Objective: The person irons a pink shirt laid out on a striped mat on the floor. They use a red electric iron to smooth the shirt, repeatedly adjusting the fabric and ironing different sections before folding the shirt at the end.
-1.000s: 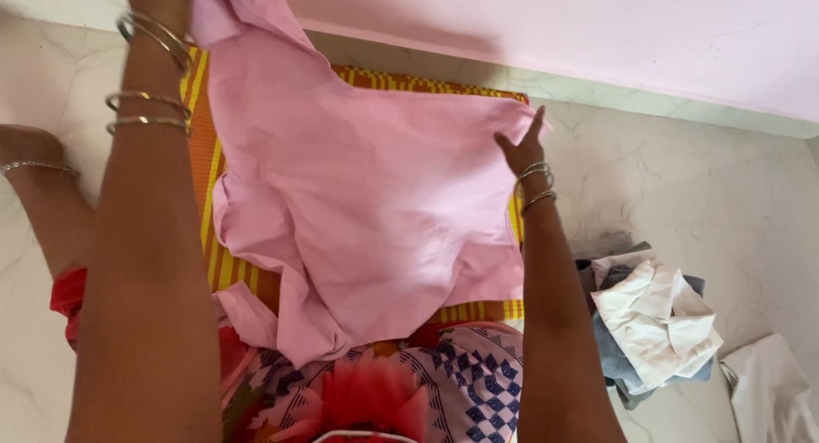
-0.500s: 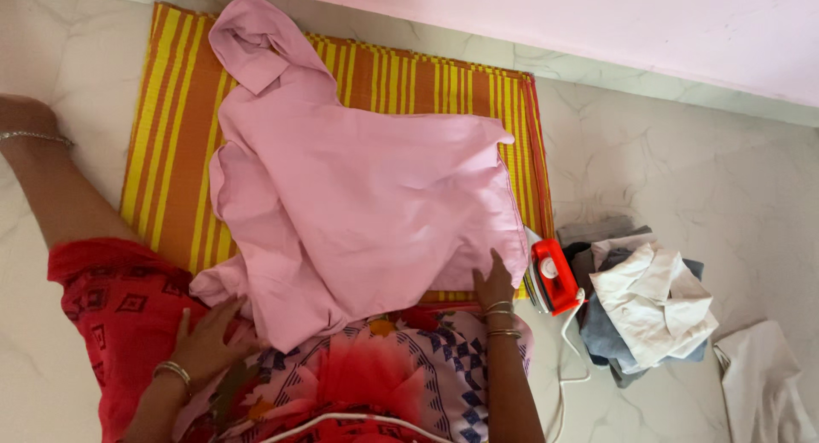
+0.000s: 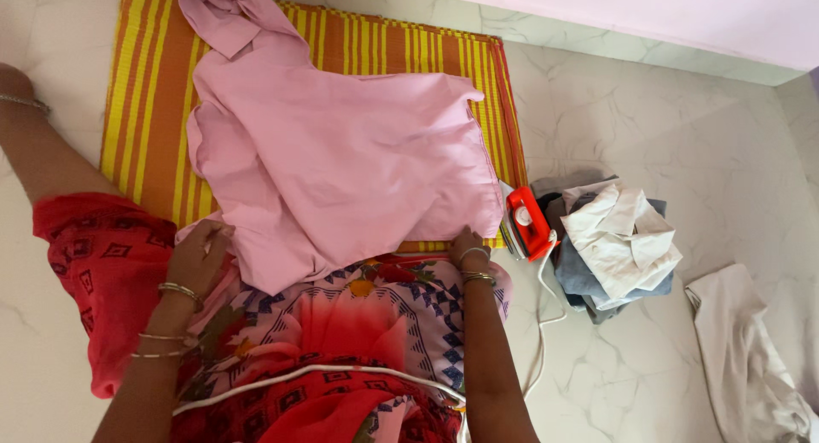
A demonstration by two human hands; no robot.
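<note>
Head view: the pink shirt lies on the striped mat. Left hand pinches its hem; right hand presses flat. The red iron at 3 o'clock could get bumped.

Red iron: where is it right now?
Head view, right of centre: the red iron stands on the floor off the striped mat's right edge, beside the clothes pile, near the right hand.
</note>
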